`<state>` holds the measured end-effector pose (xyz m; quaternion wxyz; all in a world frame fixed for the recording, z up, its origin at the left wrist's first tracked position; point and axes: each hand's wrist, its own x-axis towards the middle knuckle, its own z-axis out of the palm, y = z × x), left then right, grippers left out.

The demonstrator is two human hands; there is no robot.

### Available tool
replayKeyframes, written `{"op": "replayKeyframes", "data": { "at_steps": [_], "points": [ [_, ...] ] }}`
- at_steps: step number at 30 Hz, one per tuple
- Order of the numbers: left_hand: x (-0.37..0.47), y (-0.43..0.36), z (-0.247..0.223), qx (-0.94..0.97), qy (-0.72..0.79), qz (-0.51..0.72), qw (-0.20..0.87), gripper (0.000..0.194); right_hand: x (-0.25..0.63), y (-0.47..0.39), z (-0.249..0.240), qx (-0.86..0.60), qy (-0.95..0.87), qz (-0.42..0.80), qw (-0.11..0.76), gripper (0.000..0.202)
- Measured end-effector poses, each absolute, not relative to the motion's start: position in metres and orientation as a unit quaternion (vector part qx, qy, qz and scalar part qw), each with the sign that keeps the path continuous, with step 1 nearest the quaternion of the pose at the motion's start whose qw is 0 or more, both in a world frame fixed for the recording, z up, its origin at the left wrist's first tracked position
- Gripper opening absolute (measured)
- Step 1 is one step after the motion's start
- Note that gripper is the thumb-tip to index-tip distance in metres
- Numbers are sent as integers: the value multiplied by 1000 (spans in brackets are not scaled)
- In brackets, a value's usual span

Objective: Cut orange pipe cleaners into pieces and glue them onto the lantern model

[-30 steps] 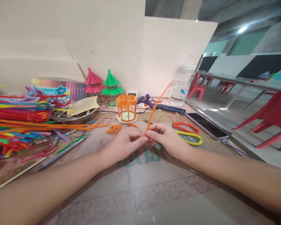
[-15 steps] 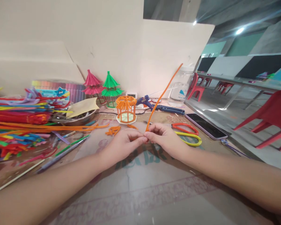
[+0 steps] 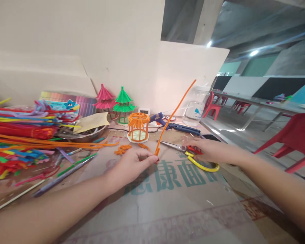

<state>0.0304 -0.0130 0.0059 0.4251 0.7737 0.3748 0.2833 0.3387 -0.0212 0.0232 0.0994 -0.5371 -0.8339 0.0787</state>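
Between its thumb and fingers my left hand pinches the lower end of an orange pipe cleaner. The long part leans up to the right, and a short piece stands folded beside it at the grip. My right hand is closed around the red handle of the scissors; their yellow handle hangs below and the blades point left. Behind my left hand stands a small orange pavilion on a pale base. Short cut orange pieces lie in front of it.
Bundles of coloured pipe cleaners spread over the left, near a metal bowl and a marker set. Pink and green pavilions stand behind. A glue gun, blue-handled tool, clear jar and phone sit right.
My right hand has let go of the orange pipe cleaner, moved right and taken hold of the scissors. My left hand still pinches the pipe cleaner. The camera view has tilted slightly upward.
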Motion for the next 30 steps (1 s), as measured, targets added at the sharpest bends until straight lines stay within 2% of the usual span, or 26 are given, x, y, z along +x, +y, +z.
{"op": "replayKeyframes", "data": {
  "at_steps": [6, 9, 12, 17, 22, 28, 30],
  "points": [
    [27, -14, 14, 770, 381, 289, 423, 32, 333, -18, 13, -542, -831, 90, 87, 45],
    [24, -15, 30, 783, 377, 282, 407, 27, 332, -21, 13, -563, -818, 74, 93, 33],
    [19, -17, 52, 804, 374, 263, 379, 25, 325, -23, 17, -564, -809, 43, 157, 20],
    [3, -14, 82, 834, 364, 269, 315, 27, 308, -26, 24, -503, -828, 88, 233, 28],
    [-13, -9, 94, 844, 378, 251, 284, 30, 290, -40, 23, -479, -834, 147, 230, 32],
    [-13, -9, 96, 855, 384, 208, 279, 36, 285, -51, 18, -423, -836, 252, 243, 52],
    [-10, -11, 96, 862, 384, 188, 273, 36, 282, -54, 19, -401, -840, 275, 241, 53]
  ]
}}
